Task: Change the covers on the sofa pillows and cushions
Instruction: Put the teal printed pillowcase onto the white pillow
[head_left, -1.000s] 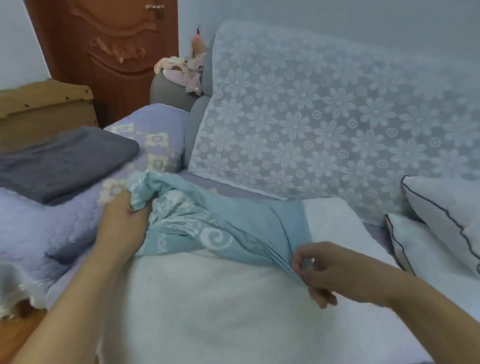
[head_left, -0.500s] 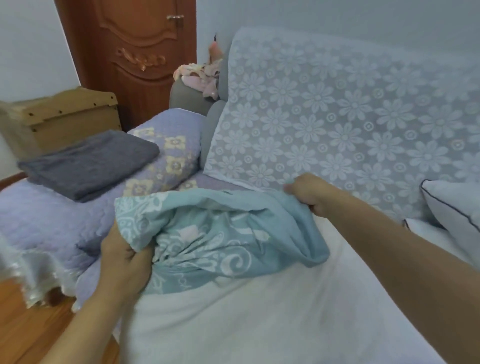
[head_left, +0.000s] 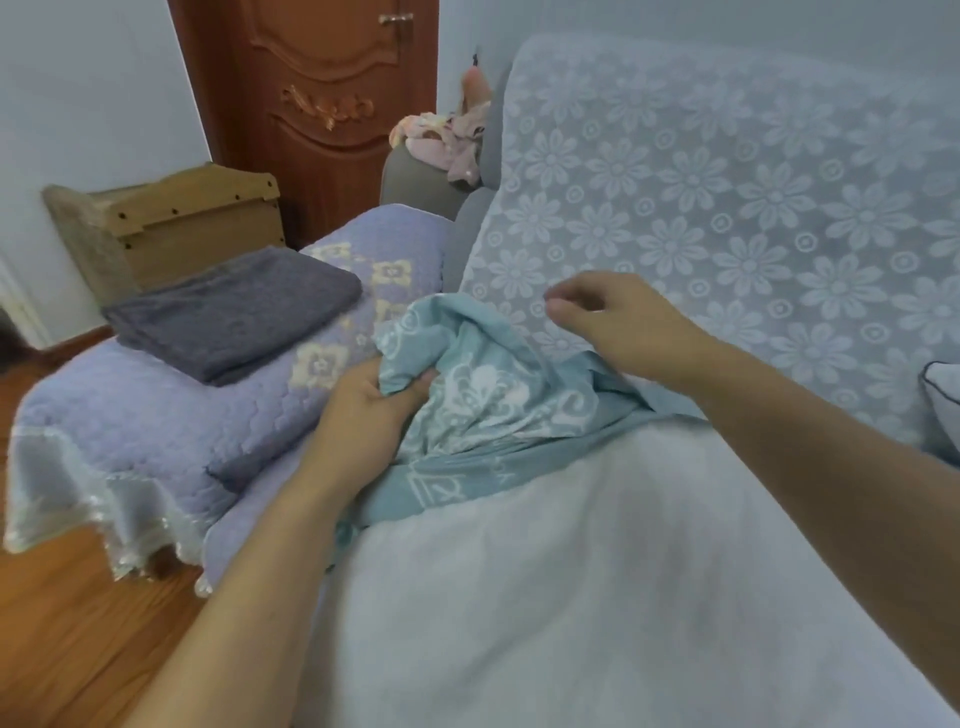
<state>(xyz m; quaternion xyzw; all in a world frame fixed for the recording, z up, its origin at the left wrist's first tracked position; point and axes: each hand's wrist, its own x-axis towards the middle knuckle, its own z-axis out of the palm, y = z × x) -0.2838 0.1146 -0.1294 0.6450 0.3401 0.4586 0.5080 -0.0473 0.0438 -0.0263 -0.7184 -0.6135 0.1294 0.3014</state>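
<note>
1. I see the left hand gripping a bunched fold of the teal patterned cover, fingers curled round the cloth.
2. Right hand hovers above the cover, fingers loosely bent, holding nothing.
3. The cover lies crumpled at the far end of the white cushion; how much cushion it hides I cannot tell.
4. White piped pillow cut off at right edge.
5. Folded grey cloth on the lilac quilt.

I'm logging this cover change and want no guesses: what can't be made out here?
Head view only:
- Teal cover: its opening is lost in bunched folds, gripped by the left hand.
- White cushion: far end hidden under the cover.
- Piped pillow: cut off by the right edge.
- Right hand: fingertips blurred.
</note>
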